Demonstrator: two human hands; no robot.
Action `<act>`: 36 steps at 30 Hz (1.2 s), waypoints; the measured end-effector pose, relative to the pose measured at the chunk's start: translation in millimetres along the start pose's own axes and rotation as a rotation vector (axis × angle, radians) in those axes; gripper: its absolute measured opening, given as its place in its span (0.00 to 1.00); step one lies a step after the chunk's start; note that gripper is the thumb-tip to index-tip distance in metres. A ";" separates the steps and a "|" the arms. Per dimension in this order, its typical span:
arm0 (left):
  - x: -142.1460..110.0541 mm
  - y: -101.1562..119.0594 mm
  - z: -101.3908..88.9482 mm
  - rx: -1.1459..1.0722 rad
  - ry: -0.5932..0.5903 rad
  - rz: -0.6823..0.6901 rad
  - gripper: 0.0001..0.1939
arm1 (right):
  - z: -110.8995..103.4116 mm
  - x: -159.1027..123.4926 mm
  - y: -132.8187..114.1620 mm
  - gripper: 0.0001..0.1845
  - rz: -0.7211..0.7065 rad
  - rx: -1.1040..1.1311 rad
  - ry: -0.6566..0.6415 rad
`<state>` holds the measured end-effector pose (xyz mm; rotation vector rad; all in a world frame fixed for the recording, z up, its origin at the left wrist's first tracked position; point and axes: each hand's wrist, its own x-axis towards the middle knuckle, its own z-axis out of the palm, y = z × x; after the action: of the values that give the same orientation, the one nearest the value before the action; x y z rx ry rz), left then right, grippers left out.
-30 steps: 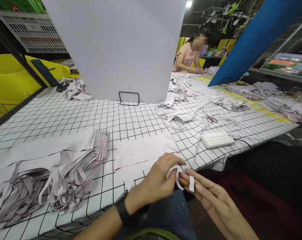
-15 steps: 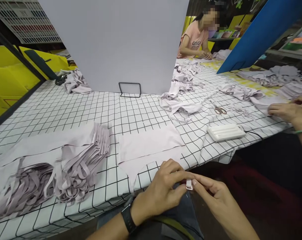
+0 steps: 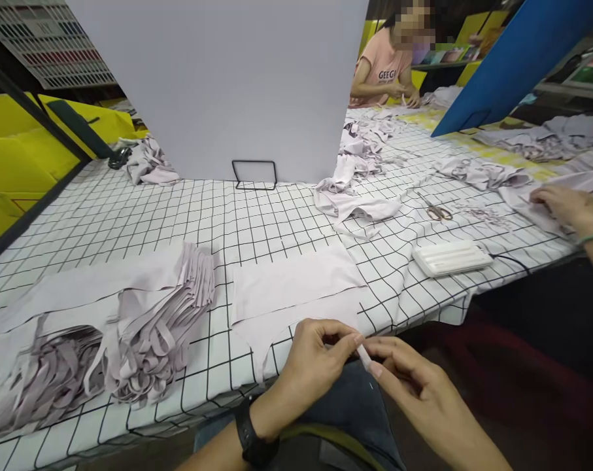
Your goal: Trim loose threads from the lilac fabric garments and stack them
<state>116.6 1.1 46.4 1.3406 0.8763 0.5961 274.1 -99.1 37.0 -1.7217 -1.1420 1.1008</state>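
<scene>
Just past the table's front edge, my left hand (image 3: pixel 318 363) and my right hand (image 3: pixel 414 376) meet, pinching the two ends of a short stretch of pale fabric strap (image 3: pixel 363 356). Fingers cover the rest of the strap, and any buckle on it is hidden. On the table behind my hands lies a flat, pale lilac cut garment piece (image 3: pixel 296 281), its narrow end hanging at the edge. To the left, a thick stack of similar garment pieces (image 3: pixel 159 314) carries many looped straps.
A white ridged device (image 3: pixel 453 258) with a black cable sits right, near scissors (image 3: pixel 437 210) and small scattered bits (image 3: pixel 487 214). A tall board (image 3: pixel 227 85) stands behind. A co-worker's hand (image 3: pixel 571 206) rests on fabric at right; another person (image 3: pixel 382 69) works at the back.
My hands have turned the strap; the small white buckle that showed between my fingers is now out of sight. The neighbouring co-worker's hand has shifted over the fabric.
</scene>
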 end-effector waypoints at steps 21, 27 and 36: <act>59.6 -11.7 -33.3 1.058 -0.038 0.381 0.06 | 14.0 60.7 -28.4 0.26 0.350 0.445 0.172; 69.6 -18.5 -36.2 1.010 -0.017 0.432 0.11 | 26.0 80.3 -24.3 0.26 0.347 0.404 0.182; 70.0 -27.6 -31.9 0.955 0.102 0.629 0.11 | 30.9 97.0 -26.4 0.25 0.375 0.465 0.262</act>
<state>126.7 71.1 5.6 2.5215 0.8421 0.7605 259.5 4.7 28.3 -1.6700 -0.3668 1.2022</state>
